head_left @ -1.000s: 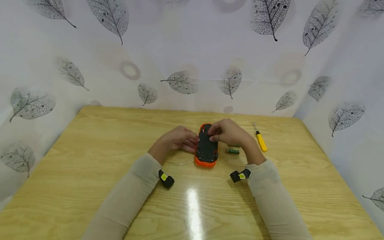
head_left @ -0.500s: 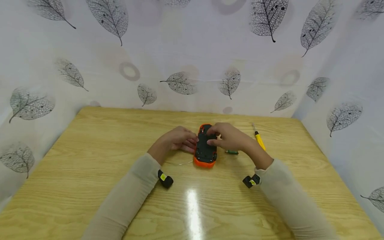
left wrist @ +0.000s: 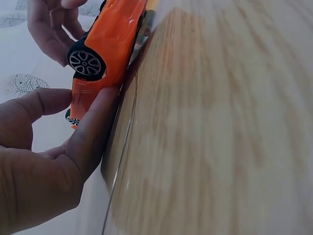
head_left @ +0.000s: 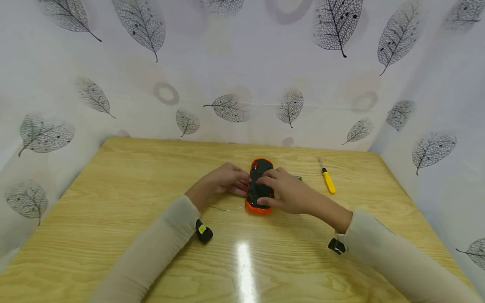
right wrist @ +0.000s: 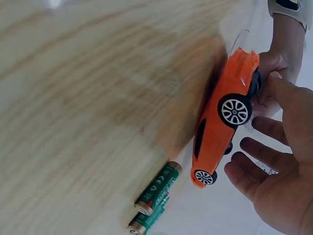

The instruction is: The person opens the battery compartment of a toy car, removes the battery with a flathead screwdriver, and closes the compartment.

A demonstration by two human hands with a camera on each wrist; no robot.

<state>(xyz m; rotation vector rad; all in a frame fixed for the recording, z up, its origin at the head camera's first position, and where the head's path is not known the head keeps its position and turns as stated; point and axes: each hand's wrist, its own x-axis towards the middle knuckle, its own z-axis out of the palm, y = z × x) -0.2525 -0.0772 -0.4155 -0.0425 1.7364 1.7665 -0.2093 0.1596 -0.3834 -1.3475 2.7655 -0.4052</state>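
Note:
An orange toy car (head_left: 259,210) lies upside down on the table, its black underside facing up. My left hand (head_left: 227,179) pinches its left side; in the left wrist view the thumb is at the upper edge and a finger lies along the orange body (left wrist: 117,29). My right hand (head_left: 289,191) is over the underside, with thumb and fingertips spread apart at it and nothing between them. The right wrist view shows the wheels (right wrist: 234,111) and the relaxed fingers (right wrist: 266,152) beside the car.
Two green batteries (right wrist: 159,188) lie beside the car, mostly hidden by my right hand in the head view. A yellow-handled screwdriver (head_left: 329,181) is farther right. A thin wire (head_left: 227,209) trails left from the car. Leaf-printed cloth (head_left: 242,75) stands behind the table.
My right hand has moved down along the car's underside toward its near end, and its forearm has swung out to the right. The left hand keeps its hold.

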